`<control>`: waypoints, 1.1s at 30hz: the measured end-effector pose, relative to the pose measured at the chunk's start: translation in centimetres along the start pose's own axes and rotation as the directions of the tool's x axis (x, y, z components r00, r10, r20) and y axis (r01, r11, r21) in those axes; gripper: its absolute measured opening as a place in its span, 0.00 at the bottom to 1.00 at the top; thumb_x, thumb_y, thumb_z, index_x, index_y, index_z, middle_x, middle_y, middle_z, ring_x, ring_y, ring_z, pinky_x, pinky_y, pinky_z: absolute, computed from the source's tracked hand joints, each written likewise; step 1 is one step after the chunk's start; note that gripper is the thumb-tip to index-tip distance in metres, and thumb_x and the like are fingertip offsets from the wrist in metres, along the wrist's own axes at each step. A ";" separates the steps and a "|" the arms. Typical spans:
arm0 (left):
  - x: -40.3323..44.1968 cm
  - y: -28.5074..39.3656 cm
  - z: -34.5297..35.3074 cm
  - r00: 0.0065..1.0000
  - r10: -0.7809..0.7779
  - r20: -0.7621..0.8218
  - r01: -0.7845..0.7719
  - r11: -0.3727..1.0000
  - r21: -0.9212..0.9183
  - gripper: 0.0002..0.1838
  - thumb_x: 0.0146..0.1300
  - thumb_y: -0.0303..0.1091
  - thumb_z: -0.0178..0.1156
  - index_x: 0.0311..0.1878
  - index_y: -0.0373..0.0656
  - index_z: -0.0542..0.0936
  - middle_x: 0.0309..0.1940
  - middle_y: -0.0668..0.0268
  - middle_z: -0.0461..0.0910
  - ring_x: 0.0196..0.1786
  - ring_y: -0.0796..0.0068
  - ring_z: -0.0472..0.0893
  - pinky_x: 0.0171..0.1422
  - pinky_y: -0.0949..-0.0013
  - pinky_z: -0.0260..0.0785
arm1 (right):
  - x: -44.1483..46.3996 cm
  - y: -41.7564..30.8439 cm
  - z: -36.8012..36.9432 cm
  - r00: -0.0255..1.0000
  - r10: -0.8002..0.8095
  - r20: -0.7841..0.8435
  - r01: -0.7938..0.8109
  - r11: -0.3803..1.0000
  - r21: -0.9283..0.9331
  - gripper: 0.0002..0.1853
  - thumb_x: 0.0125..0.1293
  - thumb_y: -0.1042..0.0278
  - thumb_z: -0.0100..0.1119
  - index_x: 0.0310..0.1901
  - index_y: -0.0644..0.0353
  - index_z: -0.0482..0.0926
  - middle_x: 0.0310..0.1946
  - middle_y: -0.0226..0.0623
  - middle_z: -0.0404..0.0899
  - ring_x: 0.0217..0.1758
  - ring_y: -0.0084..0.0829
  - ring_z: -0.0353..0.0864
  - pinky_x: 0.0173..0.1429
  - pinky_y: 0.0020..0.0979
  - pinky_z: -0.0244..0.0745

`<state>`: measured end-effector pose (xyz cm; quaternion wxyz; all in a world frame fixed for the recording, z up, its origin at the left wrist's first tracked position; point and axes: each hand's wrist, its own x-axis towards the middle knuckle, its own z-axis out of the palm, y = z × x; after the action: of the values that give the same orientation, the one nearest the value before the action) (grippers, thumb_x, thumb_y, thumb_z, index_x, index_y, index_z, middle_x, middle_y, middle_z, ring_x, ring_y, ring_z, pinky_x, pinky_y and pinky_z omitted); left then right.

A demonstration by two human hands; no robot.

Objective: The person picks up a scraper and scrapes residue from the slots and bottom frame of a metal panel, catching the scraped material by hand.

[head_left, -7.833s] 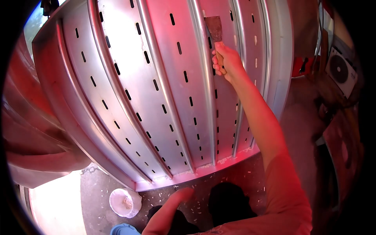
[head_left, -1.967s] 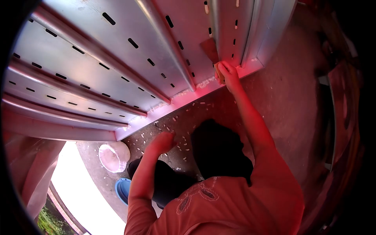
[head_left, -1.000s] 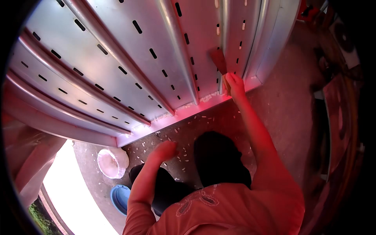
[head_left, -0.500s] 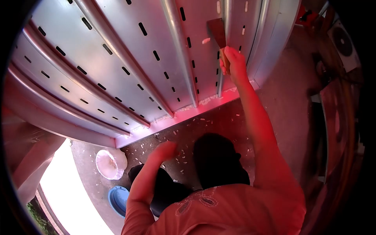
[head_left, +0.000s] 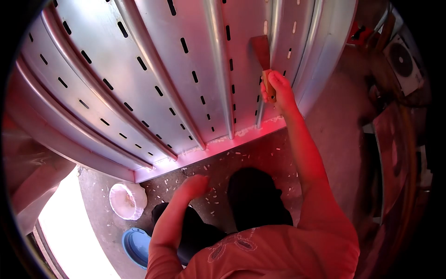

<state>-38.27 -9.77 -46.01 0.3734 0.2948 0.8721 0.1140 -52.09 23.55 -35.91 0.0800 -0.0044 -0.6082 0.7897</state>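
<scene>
My right hand point(head_left: 281, 90) is wrapped round the wooden handle of a scraper point(head_left: 262, 53). Its flat, dark reddish blade points up the slotted metal panel point(head_left: 202, 60), beside one of the long raised bars point(head_left: 274, 35). Just above the blade, a pale piece point(head_left: 265, 27) sits in a slot, and others point(head_left: 294, 28) fill slots to the right. Whether the blade edge touches the metal I cannot tell. My left hand point(head_left: 194, 187) is curled closed near my knee, away from the panel, with no object showing from it.
Pale crumbs cling to the panel's lower ledge point(head_left: 213, 148), and small pieces litter the floor point(head_left: 218, 160). At lower left stand a plastic-lined white bucket point(head_left: 139, 197) and a blue basin point(head_left: 127, 253). A fan-like unit point(head_left: 403, 60) is at the far right.
The view has shifted, so the panel and scraper appear lower. A loose pale piece beside the blade earlier no longer shows there. My right hand keeps hold of the scraper.
</scene>
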 end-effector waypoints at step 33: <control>0.5 0.0 0.1 1.000 0.022 0.017 -0.023 0.998 0.056 0.18 0.58 0.45 0.59 0.41 0.38 0.77 0.37 0.48 0.80 0.44 0.47 0.78 0.48 0.51 0.71 | 1.4 -3.3 -0.1 0.991 -0.008 0.135 -0.001 0.998 0.066 0.18 0.73 0.54 0.40 0.43 0.63 0.71 0.21 0.34 0.70 0.14 0.21 0.66 0.19 0.23 0.62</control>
<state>-38.48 -9.50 -46.32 0.3709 0.3160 0.8685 0.0910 -53.10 24.67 -32.69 0.0401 0.0528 -0.5858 0.8078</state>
